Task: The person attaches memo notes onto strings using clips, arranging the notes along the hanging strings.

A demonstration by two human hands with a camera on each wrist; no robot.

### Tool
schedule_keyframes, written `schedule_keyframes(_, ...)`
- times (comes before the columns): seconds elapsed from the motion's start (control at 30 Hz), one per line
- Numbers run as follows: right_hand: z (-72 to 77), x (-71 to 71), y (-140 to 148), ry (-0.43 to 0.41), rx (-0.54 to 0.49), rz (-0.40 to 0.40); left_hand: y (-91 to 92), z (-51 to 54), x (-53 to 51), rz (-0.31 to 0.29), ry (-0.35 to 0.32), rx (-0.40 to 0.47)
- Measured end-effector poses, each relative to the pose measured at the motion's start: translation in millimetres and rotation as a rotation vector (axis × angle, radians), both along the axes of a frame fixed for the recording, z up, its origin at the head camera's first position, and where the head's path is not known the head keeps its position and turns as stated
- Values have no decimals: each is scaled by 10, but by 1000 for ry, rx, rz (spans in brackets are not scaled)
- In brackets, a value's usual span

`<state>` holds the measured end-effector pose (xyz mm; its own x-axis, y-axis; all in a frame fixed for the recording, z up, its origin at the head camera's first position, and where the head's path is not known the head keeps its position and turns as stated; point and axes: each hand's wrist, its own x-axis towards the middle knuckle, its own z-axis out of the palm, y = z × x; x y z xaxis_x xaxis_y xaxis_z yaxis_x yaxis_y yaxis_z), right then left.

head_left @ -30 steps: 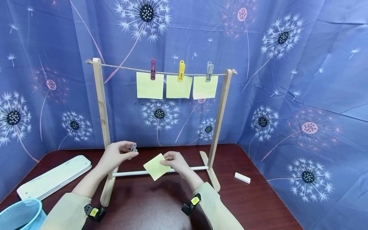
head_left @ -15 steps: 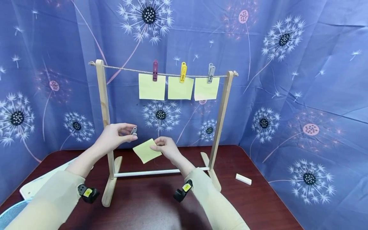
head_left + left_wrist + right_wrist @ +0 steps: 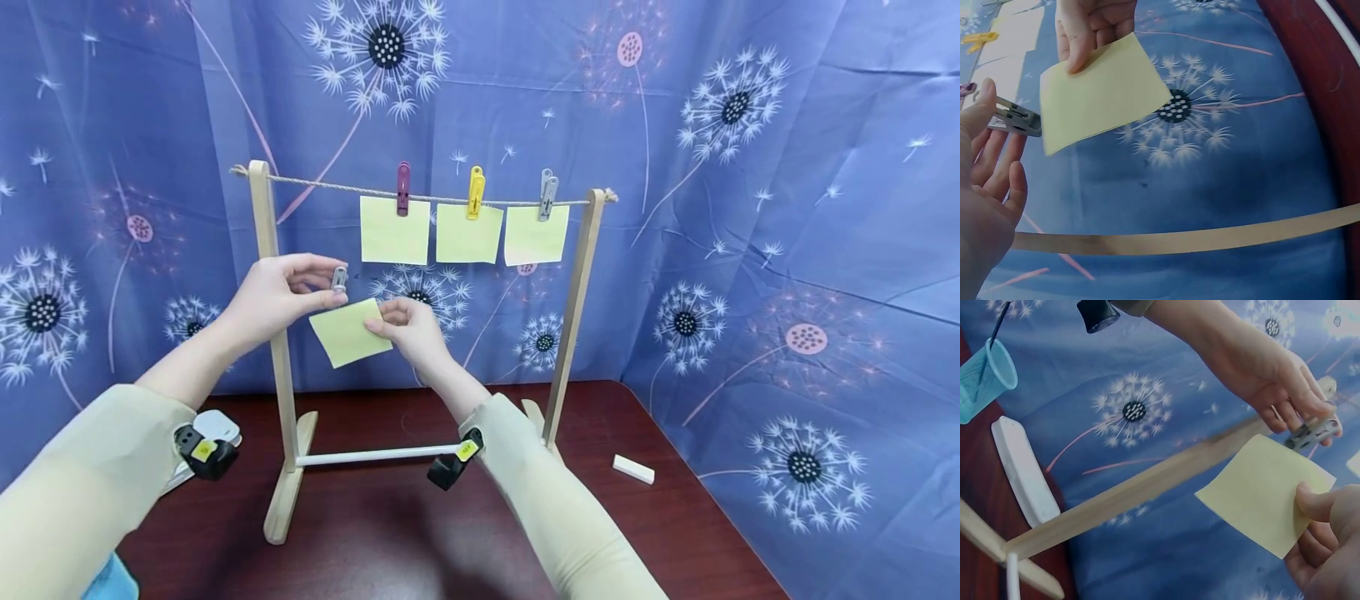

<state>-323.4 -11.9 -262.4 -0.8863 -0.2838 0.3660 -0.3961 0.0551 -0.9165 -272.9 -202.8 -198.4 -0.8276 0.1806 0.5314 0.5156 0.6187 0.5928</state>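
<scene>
My left hand (image 3: 281, 292) pinches a grey clothespin (image 3: 340, 279) between thumb and fingers, beside the frame's left post. To its right, my right hand (image 3: 416, 333) holds a yellow sticky note (image 3: 348, 335) by its upper right corner. The clothespin is just above the note's top edge; the left wrist view shows the clothespin (image 3: 1019, 119) close to the note (image 3: 1100, 94). Above both hands runs a rope (image 3: 322, 180). From it hang three more notes, held by a purple clothespin (image 3: 403, 190), a yellow clothespin (image 3: 476, 193) and a grey clothespin (image 3: 548, 196).
A wooden frame (image 3: 573, 312) with a white crossbar (image 3: 375, 456) stands on the dark red table (image 3: 360, 533). A white block (image 3: 633, 468) lies at the right. At the left are a long white case (image 3: 1025, 469) and a blue mesh cup (image 3: 991, 378).
Both hands have risen from low near the crossbar towards the rope, carrying the grey clothespin and the note. The note has also moved left, closer to the left hand.
</scene>
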Motion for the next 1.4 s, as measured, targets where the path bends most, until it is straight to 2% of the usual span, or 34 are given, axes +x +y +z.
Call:
schedule_keyframes(0.2,218,23,-77,65,-7,-23,25,286,14,-18,57,22)
schedule_keyframes(0.43,424,55,-168,103,-29,-22,-20,595,16,9,140,39)
schedule_keyframes(0.63,610,33,-207,96,-39,-33,-37,791,-4,-32,135,88)
schedule_keyframes(0.8,704,-21,-242,83,-81,-44,-23,912,-38,-70,119,141)
schedule_keyframes(0.93,732,-53,-293,93,-123,-60,-14,985,-60,-78,94,177)
schedule_keyframes(1.17,772,-102,-345,100,-170,-112,-8,1099,-126,-69,65,222)
schedule_keyframes(1.4,818,-124,-356,103,-193,-113,-18,1192,-157,-36,56,221)
